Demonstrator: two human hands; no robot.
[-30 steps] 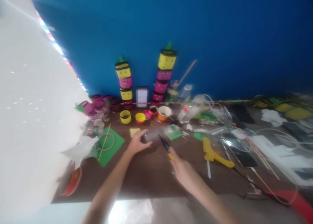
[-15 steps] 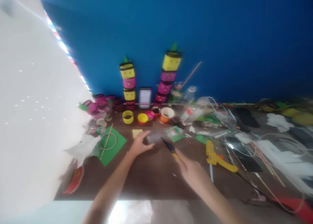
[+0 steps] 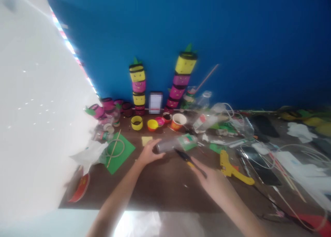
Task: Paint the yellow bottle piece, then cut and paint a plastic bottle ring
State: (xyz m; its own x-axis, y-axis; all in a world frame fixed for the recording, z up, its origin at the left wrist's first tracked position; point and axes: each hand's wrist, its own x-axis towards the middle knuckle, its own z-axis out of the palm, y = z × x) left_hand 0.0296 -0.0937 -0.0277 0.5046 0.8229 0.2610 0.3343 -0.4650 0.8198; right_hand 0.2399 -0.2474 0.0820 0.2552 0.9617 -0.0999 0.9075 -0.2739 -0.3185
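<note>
1. On the table (image 3: 160, 188), I have the clear bottle (image 3: 168, 145) lying on its side, my left hand (image 3: 151, 152) curled about its left end.
2. My right hand (image 3: 212, 180) grips a black-and-yellow tool (image 3: 183, 155), tip beside the bottle; contact I can't tell.
3. Behind, two banded towers (image 3: 139, 99) look finished; the blurred bottle seems whole, so I judge its work barely begun.

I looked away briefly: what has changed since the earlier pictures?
The right hand has shifted rightward relative to the clear bottle, and its dark tool slants flatter. Nothing was grasped or released. The left hand stays on the bottle; the yellow glue gun stays put.
</note>
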